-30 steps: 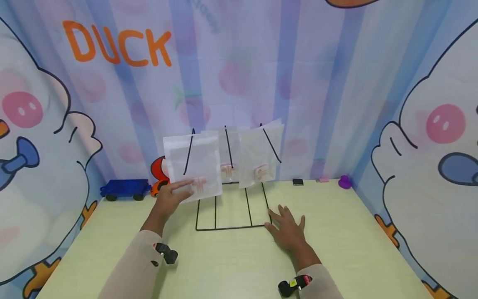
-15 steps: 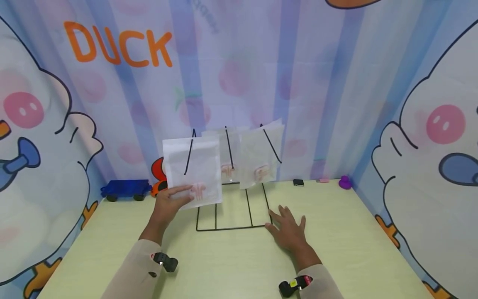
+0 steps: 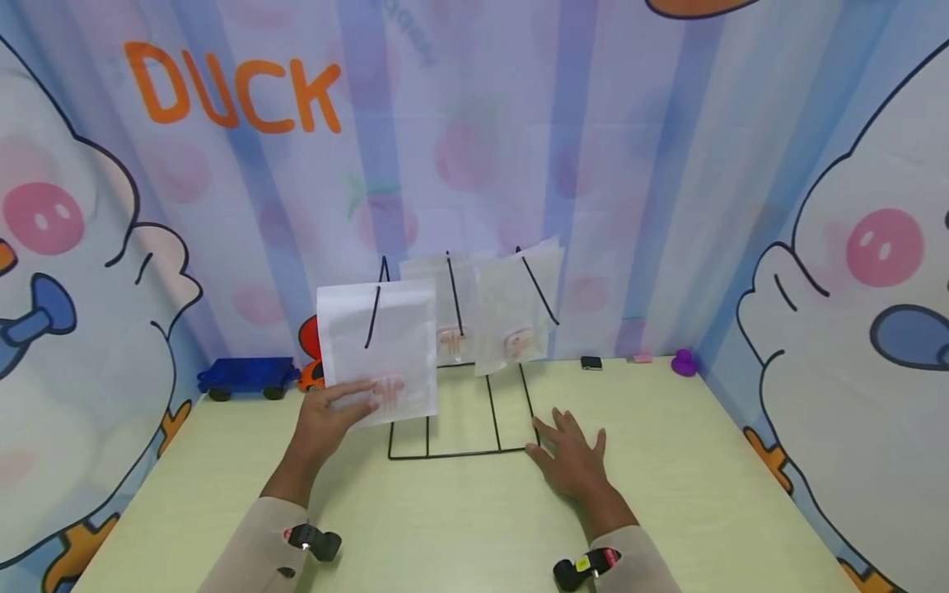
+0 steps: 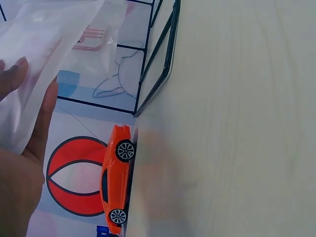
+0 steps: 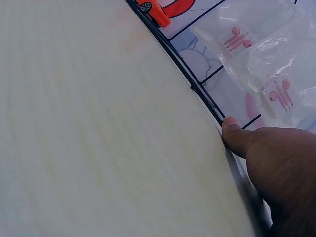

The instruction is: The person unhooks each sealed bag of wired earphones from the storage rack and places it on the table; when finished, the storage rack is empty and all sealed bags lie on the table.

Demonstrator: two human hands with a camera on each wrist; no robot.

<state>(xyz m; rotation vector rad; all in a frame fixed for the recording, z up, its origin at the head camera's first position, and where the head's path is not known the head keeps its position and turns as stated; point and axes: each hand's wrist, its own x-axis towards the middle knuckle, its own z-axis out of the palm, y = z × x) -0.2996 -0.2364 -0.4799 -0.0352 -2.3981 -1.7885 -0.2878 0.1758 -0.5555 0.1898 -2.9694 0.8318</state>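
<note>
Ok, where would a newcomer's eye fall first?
Probably the orange word DUCK on the backdrop, upper left in the head view. Next, the white bag the left hand pinches at the left of the black rack. Then the orange toy car, low in the left wrist view.

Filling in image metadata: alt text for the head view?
A left hand holds a white pouch at the left prong of a black rack, while the right hand touches the rack's near right corner. Two more pouches hang from it. Toys, including a blue truck and an orange car, line the back of the table.
</note>
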